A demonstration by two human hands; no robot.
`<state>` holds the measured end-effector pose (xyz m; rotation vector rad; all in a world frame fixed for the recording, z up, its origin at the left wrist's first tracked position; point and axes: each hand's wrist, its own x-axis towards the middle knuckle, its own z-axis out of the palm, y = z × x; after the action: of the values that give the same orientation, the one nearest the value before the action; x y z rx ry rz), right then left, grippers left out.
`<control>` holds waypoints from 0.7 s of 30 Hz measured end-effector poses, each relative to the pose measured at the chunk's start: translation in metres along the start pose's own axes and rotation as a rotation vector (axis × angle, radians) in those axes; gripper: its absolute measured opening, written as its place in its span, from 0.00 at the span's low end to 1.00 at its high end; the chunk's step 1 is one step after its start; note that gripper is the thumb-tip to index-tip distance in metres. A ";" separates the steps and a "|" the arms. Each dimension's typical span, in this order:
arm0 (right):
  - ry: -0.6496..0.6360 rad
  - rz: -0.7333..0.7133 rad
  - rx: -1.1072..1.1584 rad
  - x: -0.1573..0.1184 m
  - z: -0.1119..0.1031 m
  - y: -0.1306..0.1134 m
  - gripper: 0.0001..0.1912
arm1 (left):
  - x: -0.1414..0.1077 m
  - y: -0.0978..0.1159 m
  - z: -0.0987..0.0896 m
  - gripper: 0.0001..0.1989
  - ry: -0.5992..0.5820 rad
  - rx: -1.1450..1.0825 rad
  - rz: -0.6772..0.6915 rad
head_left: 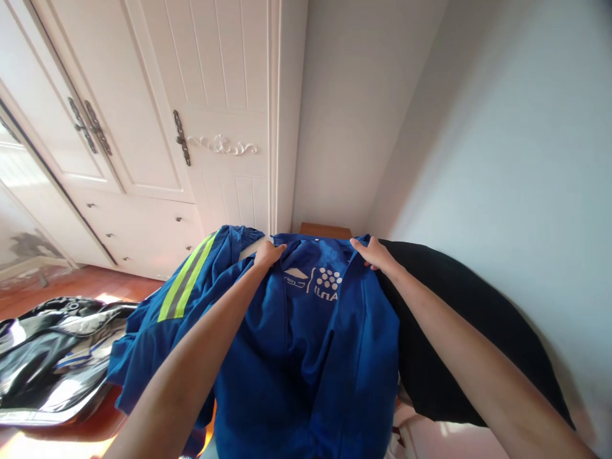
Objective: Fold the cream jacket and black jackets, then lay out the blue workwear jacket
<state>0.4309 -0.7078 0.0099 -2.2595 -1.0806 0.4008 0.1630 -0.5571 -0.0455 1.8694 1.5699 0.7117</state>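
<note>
A blue jacket (306, 331) hangs spread between my two hands, its inside facing me, with white lettering showing through in reverse. My left hand (269, 254) is closed on the jacket's upper edge on the left. At the upper right edge, my right hand (375, 253) pinches the cloth near the collar. One sleeve with a yellow-green and grey reflective band (187, 277) drapes out to the left. The lower part of the jacket runs down past the bottom of the view.
White wardrobe doors (229, 83) with dark metal handles stand ahead on the left. An open suitcase (52, 357) with packed things lies on the reddish floor at the left. A black rounded item (444, 319) leans by the pale wall at the right.
</note>
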 end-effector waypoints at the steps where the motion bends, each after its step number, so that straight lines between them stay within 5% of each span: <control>1: 0.007 0.001 0.004 0.006 0.002 0.000 0.35 | 0.006 0.001 0.004 0.13 -0.003 -0.006 -0.017; 5: -0.031 -0.009 0.082 0.026 0.010 0.005 0.15 | 0.009 0.011 0.017 0.06 0.046 -0.050 0.052; 9: -0.104 -0.063 0.275 0.036 0.018 0.010 0.04 | -0.002 0.032 0.027 0.11 0.099 -0.094 0.230; 15: -0.150 -0.233 0.573 0.036 0.031 0.007 0.18 | -0.013 0.062 0.053 0.10 0.041 -0.102 0.392; 19: -0.289 -0.400 0.719 0.038 0.044 0.004 0.21 | -0.016 0.061 0.080 0.09 -0.183 -0.089 0.397; 21: -0.341 -0.369 0.682 0.040 0.049 0.005 0.21 | -0.012 0.054 0.086 0.10 -0.289 -0.065 0.383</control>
<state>0.4342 -0.6601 -0.0317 -1.3924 -1.2568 0.8640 0.2594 -0.5847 -0.0651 2.1383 1.0099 0.6086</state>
